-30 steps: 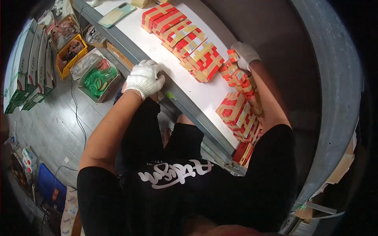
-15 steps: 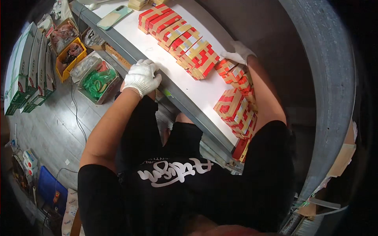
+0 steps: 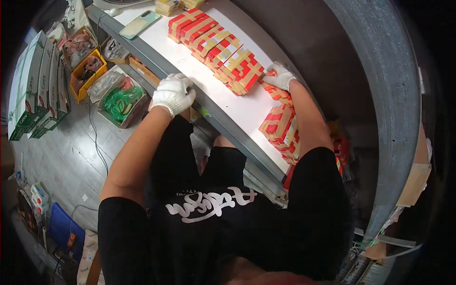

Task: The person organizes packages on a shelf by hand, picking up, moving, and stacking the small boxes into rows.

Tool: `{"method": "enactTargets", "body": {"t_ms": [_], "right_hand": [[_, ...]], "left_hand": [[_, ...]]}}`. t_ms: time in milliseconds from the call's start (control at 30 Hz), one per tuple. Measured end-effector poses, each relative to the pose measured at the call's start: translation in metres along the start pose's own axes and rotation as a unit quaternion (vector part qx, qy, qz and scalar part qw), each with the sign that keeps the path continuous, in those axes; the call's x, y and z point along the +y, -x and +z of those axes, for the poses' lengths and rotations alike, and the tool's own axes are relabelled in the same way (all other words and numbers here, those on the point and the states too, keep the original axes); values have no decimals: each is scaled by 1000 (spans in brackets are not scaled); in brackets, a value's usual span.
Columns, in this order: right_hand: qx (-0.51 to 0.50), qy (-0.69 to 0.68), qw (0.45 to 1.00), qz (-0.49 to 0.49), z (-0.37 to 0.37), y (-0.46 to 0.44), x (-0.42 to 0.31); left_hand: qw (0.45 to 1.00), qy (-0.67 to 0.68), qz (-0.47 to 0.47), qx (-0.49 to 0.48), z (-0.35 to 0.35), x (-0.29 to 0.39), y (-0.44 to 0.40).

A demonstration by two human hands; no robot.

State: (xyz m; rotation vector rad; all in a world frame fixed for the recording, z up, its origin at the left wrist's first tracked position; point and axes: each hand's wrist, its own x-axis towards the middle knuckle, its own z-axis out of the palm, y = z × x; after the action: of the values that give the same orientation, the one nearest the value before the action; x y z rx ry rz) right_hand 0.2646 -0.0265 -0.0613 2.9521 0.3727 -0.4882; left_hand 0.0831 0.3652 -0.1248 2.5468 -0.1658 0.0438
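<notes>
My left hand (image 3: 173, 94), in a white knitted glove, is closed at the grey front edge of the table (image 3: 223, 124). Its curled fingers hide whatever is inside. My right hand (image 3: 281, 77), also gloved, reaches to the far side, its fingers closed around a small red-and-tan taped box (image 3: 271, 73). Just left of it stands a long row of similar taped boxes (image 3: 216, 47), packed side by side. Below my right hand is another stack of these boxes (image 3: 278, 124), partly covered by my forearm.
A pale green phone (image 3: 140, 23) lies at the table's left end, near some yellowish blocks (image 3: 167, 6). On the floor to the left are a yellow bin (image 3: 88, 73), a box with green plastic (image 3: 118, 102) and stacked flat cartons (image 3: 33, 90). A grey metal beam (image 3: 392, 118) curves along the right.
My right hand has drawn in slightly; its outstretched fingers have closed on a small taped box. My left hand has stayed at the table edge. The view has shifted slightly.
</notes>
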Motion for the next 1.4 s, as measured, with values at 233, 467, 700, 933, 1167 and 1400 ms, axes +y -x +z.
{"method": "enactTargets", "body": {"t_ms": [233, 467, 700, 933, 1167, 1400], "right_hand": [[8, 37, 995, 94, -4, 27, -34], [237, -249, 939, 1, 63, 119, -106], [319, -279, 905, -36, 148, 154, -152], [309, -332, 891, 27, 160, 128, -134], [332, -236, 911, -66, 175, 149, -121], [226, -174, 945, -161, 161, 244, -100]], "left_hand": [[1000, -3, 5, 0, -3, 3, 0], [999, -31, 19, -2, -8, 12, 5], [995, -85, 33, -45, -9, 22, 12], [991, -130, 43, -11, 8, 23, 29], [980, -169, 31, -103, -14, 38, 32], [995, -36, 89, -30, -7, 30, 3]]}}
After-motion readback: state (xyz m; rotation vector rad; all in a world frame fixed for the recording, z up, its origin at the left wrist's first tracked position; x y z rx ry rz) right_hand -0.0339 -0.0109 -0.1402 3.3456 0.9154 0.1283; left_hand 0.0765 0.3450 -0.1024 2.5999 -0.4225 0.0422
